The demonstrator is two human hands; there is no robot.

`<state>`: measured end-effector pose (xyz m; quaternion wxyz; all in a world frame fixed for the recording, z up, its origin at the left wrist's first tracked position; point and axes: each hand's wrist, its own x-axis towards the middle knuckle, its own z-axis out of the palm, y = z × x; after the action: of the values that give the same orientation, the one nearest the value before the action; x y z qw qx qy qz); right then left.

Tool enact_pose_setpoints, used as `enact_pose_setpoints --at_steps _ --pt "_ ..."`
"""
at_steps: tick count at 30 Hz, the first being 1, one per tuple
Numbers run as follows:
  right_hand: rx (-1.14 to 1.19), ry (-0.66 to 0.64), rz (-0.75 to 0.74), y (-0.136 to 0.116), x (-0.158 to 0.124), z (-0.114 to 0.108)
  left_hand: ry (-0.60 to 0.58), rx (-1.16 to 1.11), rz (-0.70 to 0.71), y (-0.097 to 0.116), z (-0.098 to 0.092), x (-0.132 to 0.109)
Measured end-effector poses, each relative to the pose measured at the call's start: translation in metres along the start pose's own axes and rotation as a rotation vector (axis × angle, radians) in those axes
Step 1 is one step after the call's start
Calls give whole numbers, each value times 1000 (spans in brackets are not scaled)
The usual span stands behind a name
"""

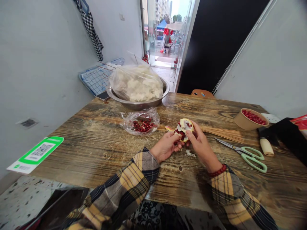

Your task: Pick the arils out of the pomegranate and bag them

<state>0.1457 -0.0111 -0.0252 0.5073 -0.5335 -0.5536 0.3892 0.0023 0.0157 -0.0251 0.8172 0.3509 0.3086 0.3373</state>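
Hands point(165, 147): holding pomegranate point(186, 124) | beyond: seed bag point(153, 116), basin point(140, 105) | right: sticks point(224, 133), scissors point(240, 150)

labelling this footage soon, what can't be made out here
In the head view:
Right hand: some fingers hidden behind the pomegranate
Metal bowl: its bottom hidden by the plastic bag
Red packaging: cut off by the right edge
QR card: lower print too small, blurred

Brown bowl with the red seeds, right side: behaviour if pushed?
The brown bowl looks wider than tall, so it would probably slide before tipping. Its thin, paper-like wall may flex if pinched. The red seeds look loose and near the rim, so tilting could spill some.
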Motion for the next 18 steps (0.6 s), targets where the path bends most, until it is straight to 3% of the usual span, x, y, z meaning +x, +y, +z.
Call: enact_pose_setpoints --at_steps 9,18 --pt "75 78 34 -1 1 1 3 -1 30 5 4 -3" --pt "49 -6 48 -3 -1 1 45 206 111 0 0 0"
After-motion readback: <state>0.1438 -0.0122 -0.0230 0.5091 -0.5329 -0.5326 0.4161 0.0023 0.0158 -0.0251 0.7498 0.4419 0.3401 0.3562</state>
